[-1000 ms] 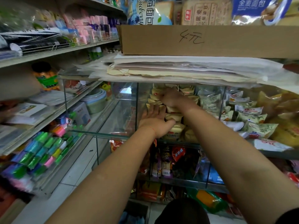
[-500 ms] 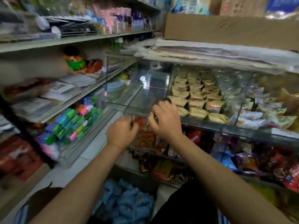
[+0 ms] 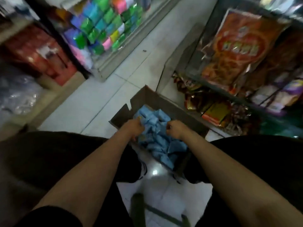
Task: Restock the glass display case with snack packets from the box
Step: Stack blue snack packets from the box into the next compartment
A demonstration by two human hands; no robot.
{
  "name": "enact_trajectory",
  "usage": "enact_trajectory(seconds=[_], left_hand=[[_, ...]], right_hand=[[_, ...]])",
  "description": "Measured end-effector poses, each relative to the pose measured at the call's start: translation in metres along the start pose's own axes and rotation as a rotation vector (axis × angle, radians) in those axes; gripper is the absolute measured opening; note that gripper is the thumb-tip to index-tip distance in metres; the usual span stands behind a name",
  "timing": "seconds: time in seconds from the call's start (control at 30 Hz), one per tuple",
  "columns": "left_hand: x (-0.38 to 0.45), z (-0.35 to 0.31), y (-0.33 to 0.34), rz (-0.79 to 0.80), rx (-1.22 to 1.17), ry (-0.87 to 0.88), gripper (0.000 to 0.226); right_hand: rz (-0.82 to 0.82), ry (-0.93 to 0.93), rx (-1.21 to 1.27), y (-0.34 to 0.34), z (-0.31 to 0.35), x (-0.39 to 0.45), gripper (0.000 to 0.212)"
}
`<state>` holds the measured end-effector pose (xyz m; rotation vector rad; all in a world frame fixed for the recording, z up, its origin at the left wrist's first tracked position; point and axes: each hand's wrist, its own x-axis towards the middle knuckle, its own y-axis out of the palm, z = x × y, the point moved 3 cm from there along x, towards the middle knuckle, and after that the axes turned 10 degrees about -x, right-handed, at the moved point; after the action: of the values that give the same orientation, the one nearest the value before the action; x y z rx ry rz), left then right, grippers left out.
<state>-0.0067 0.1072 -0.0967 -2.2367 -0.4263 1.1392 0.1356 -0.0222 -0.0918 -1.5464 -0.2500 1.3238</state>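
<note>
open brown cardboard box point(image 3: 165, 102) on floor, heaped blue snack packets point(image 3: 159, 141)

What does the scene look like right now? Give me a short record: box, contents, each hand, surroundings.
box: open cardboard box on the tiled floor, flaps up
contents: loose heap of blue snack packets
left hand: down in the box among the packets, fingers curled; grip blurred
right hand: over the packets, fingers curled; holding anything unclear
surroundings: glass display case to the right with a large orange bag inside; colourful packs on a low shelf to the left
</note>
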Motion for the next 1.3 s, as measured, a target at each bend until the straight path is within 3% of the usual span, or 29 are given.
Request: enact_trajectory(seconds=[0.17,0.3,0.43,0.53,0.7,0.83,1.0,1.13,1.2,1.3], left_hand=[[0.063,0.023,0.048,0.212,0.064,-0.052,0.038],[0.104,0.035,0.074,0.262,0.097,-0.105,0.035],[0.124,0.047,0.104,0.363,0.219,-0.15,0.039],[0.137,0.054,0.118,0.41,0.329,-0.165,0.054],[0.154,0.056,0.122,0.317,0.366,-0.157,0.05],[0.154,0.06,0.115,0.321,0.39,-0.196,0.073],[0.134,0.058,0.087,0.35,0.006,-0.275,0.075],[0.111,0.045,0.052,0.21,-0.571,-0.236,0.112],[0.076,0.021,0.02,0.136,-0.871,-0.272,0.08],[0.014,-0.03,-0.033,0.065,-1.087,-0.137,0.036]], right_hand=[[0.211,0.06,0.008,0.068,-0.009,0.061,0.033],[0.265,0.096,0.065,0.117,-0.003,0.098,0.036],[0.23,0.159,0.048,0.156,0.004,0.121,0.049],[0.096,0.194,0.08,0.171,0.002,0.13,0.048],[0.02,0.167,0.204,0.17,-0.006,0.126,0.056],[0.059,0.194,0.356,0.162,-0.012,0.124,0.052],[0.255,0.332,0.859,0.129,-0.014,0.113,0.034],[0.211,0.323,1.307,0.067,0.006,0.083,0.037],[0.1,0.267,1.346,0.029,0.018,0.061,0.031],[-0.133,0.211,1.323,-0.032,0.037,0.024,0.06]])
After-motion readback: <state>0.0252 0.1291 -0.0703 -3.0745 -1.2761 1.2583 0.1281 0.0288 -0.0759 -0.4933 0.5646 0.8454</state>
